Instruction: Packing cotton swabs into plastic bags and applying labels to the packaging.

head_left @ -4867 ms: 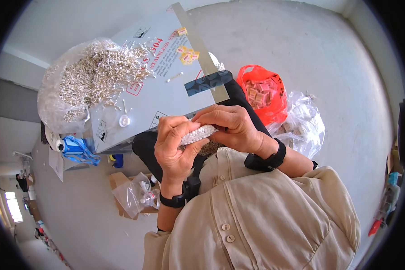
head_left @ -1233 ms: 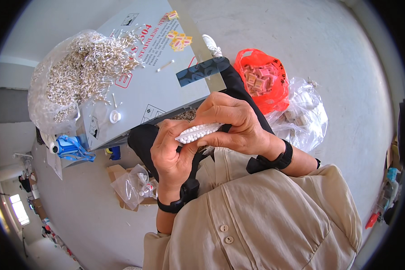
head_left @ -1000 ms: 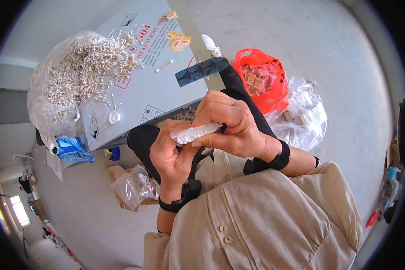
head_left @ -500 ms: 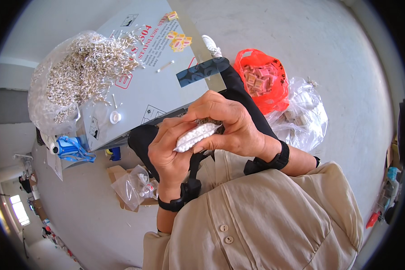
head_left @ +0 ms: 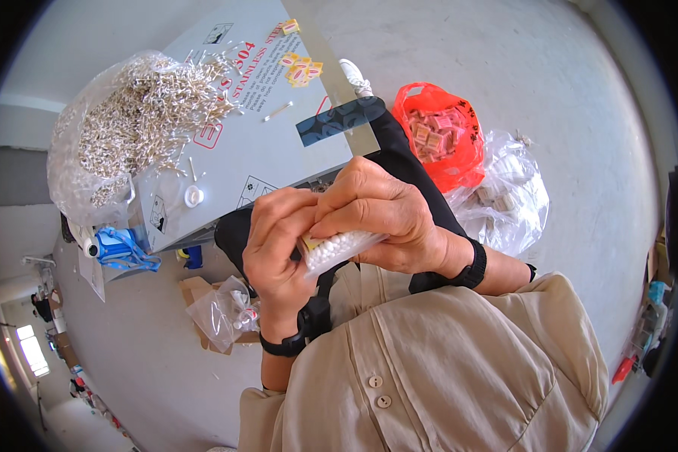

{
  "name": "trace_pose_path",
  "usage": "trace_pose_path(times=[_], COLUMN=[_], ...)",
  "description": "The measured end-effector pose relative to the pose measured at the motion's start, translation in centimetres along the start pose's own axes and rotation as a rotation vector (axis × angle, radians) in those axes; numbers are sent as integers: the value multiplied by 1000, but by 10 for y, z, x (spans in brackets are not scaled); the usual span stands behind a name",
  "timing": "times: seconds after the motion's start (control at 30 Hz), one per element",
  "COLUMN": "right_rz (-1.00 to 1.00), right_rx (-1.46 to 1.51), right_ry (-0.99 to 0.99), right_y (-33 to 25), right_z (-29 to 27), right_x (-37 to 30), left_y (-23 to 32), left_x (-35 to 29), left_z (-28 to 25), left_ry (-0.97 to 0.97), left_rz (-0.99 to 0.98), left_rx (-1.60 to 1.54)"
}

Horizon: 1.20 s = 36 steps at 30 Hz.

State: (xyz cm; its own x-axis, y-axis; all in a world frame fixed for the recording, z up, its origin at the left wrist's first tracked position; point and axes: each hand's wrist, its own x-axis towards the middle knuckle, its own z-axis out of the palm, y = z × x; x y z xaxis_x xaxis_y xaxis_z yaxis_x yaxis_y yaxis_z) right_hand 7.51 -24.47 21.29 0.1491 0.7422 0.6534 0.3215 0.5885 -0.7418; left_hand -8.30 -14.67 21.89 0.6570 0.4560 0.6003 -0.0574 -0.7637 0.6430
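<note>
Both hands are up in front of my lap, closed around a small clear bag of cotton swabs (head_left: 336, 252). The white swab tips face me through the plastic. A bit of yellow shows at the bag's upper left, beside the fingers. My left hand (head_left: 280, 237) grips its left side. My right hand (head_left: 388, 218) pinches the top and right part, with the knuckles up. The fingers cover much of the bag. On the table to the left, a large clear bag (head_left: 66, 169) lies with a heap of loose cotton swabs (head_left: 139, 113) spilling from it.
Several yellow cards (head_left: 303, 71) and a small white round cap (head_left: 193, 196) lie on the grey table (head_left: 226, 162). A red bag (head_left: 459, 169) of pink packs stands on the floor at right, beside a clear plastic bag (head_left: 520, 211). A cardboard box (head_left: 196, 290) sits below the table.
The small bag has been turned so that the swab tips and a yellow part show. My right fingers have closed over its top, and both hands have come closer together.
</note>
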Motion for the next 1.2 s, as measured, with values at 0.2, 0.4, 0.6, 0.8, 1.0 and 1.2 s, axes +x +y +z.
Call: trace_pose_path(times=[0.2,0.4,0.6,0.8,1.0,1.2], right_rz=[72,5,106,145,113,98], right_rx=[59,30,107,128,123,123], right_ry=[29,-41,54,23,49,56], right_y=[-7,-1,-4,-2,1,10], right_z=[-2,-6,5,-1,3,2], right_x=[-1,-1,1,-1,-1,-2], left_y=[7,6,4,2,0,2], left_x=[-1,-5,-4,-6,-7,-7], left_z=[-8,-4,-4,-1,2,2], left_ry=[25,9,46,111,112,30], left_rz=[11,12,3,8,-12,-63], left_rx=[-102,-93,-64,-47,-72,-101])
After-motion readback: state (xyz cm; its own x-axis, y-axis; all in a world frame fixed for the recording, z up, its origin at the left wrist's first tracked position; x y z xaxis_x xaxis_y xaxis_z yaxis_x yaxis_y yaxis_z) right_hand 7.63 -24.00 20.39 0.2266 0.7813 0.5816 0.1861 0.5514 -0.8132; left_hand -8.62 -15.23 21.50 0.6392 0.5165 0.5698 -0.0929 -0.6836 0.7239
